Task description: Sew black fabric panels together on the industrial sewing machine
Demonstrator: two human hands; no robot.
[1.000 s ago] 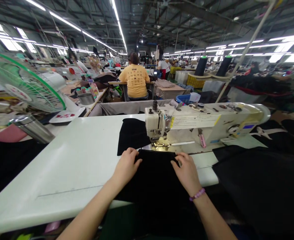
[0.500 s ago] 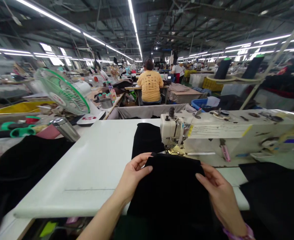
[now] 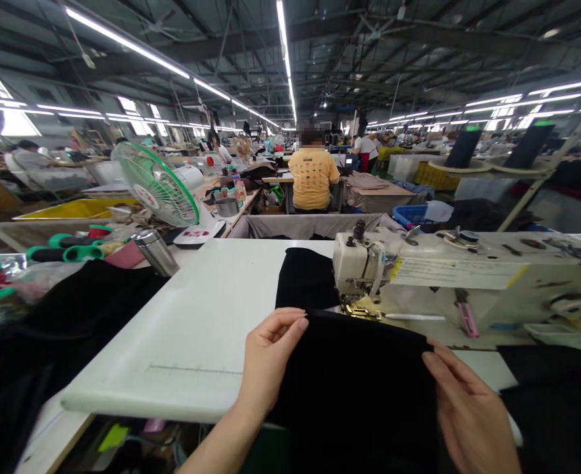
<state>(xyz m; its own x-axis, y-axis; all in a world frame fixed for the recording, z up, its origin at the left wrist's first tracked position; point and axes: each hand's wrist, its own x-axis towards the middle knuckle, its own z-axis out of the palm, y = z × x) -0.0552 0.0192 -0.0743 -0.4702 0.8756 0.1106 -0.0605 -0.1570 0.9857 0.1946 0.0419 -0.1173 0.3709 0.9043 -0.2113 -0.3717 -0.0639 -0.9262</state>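
A piece of black fabric (image 3: 359, 388) is stretched between my two hands, its top edge just in front of the sewing machine (image 3: 362, 266). My left hand (image 3: 270, 352) pinches the upper left corner between thumb and fingers. At the upper right corner, my right hand (image 3: 472, 401) grips the same cloth, thumb towards me. Behind the held cloth, another black fabric part (image 3: 306, 280) lies on the white table (image 3: 196, 316), left of the needle area. The brass-coloured presser and plate area (image 3: 362, 311) shows just beyond the top edge.
Left of the table are a steel flask (image 3: 156, 253), thread spools (image 3: 66, 250), a dark cloth pile (image 3: 87, 316) and a green-rimmed fan (image 3: 159, 187). More black fabric (image 3: 556, 401) hangs at the right. Pink-handled thread snips (image 3: 466, 316) rest against the machine. A co-worker in yellow (image 3: 314, 176) sits ahead.
My hands have moved slightly apart, drawing the fabric's top edge wider, with the right corner now lower. The whole view has shifted, so the surroundings appear further right.
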